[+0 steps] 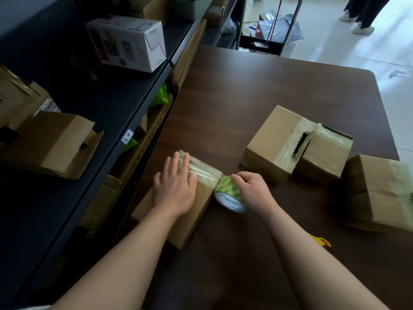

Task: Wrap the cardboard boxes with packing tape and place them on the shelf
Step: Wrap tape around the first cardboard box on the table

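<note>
The left hand (175, 186) lies flat on the box (192, 224), fingers straight and close together, hiding much of its taped top. The box sits near the tabletop's (245, 97) left edge. The right hand's (252, 189) fingers clamp the tape roll (230, 196) against the box's right side, partly covering the roll. Another box (380, 191) is cut off at the right.

Dark brown table (257, 86), four cardboard boxes (266, 151)
</note>
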Tool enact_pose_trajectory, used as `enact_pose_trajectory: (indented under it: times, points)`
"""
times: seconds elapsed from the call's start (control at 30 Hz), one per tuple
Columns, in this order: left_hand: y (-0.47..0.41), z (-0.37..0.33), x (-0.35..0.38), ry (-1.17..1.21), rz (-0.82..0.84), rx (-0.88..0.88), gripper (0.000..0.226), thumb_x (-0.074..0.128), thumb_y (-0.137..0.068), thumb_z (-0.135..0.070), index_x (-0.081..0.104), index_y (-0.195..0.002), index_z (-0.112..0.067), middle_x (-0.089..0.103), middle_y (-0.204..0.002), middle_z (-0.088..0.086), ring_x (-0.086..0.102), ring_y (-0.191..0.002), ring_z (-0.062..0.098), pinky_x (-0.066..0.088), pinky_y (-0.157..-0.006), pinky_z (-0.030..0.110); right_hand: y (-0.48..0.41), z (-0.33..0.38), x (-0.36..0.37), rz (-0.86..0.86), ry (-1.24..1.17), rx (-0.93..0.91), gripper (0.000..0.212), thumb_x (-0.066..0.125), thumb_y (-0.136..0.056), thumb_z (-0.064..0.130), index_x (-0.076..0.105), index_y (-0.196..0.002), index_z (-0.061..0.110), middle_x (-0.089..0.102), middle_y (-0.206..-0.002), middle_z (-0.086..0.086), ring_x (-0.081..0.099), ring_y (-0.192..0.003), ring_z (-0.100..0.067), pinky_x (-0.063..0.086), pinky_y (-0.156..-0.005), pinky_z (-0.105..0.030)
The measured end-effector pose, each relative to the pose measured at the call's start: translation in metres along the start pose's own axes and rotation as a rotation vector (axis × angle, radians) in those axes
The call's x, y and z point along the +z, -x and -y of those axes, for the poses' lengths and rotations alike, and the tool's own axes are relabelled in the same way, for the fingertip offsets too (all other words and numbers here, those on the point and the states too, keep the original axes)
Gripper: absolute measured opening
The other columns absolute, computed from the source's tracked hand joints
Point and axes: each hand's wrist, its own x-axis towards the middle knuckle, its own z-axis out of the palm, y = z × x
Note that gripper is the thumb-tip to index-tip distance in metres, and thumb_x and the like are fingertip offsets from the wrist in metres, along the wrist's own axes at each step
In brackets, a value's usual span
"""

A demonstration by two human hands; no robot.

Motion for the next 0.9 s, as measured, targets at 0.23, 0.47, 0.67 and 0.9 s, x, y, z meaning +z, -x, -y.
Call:
enact_pose_trajectory:
  times: [0.23,0.47,0.67,0.9]
  points:
    - [-0.005,0.013,0.018,-0.178,0.019,0.075,0.058,0.002,-0.096,-0.052,-0.022,-0.146,-0.035,-0.021,-0.159,-0.003,-0.02,-0.146,0.016,-0.004,-0.116,0.05,0.058,-0.06,0.0,-0.056,-0.135,0.064,0.042,0.058,-0.094,0.041,0.056,-0.065,0.01,0.046,-0.058,0.009,0.042,-0.057,-0.006,0.035,-0.055,-0.026]
    - [-0.009,0.018,0.009,-0.217,0.056,0.154,0.059,0.005,-0.099,-0.051,-0.022,-0.147,-0.033,-0.024,-0.159,-0.001,-0.024,-0.144,0.017,-0.014,-0.115,0.046,0.073,-0.064,0.005,-0.043,-0.141,0.066,0.035,0.052,-0.099,0.036,0.054,-0.07,0.017,0.046,-0.063,0.007,0.041,-0.055,0.0,0.035,-0.054,-0.019]
    - [0.047,-0.017,0.001,0.017,-0.32,0.252,0.044,0.049,-0.095,-0.031,0.04,-0.138,-0.023,0.045,-0.135,0.011,0.053,-0.112,0.026,0.048,-0.086,0.036,0.088,-0.054,0.009,0.014,-0.121,0.091,0.037,0.046,-0.102,0.034,0.058,-0.081,0.006,0.051,-0.071,0.001,0.048,-0.064,-0.008,0.037,-0.061,-0.031]
    - [0.099,-0.075,0.043,0.94,0.209,-0.51,0.049,0.059,-0.091,-0.044,0.047,-0.131,-0.017,0.06,-0.116,0.008,0.065,-0.095,0.027,0.06,-0.068,0.041,0.093,-0.044,0.0,0.16,-0.091,0.136,0.03,0.047,-0.102,0.023,0.062,-0.077,0.016,0.061,-0.076,0.0,0.056,-0.074,-0.015,0.043,-0.068,-0.034]
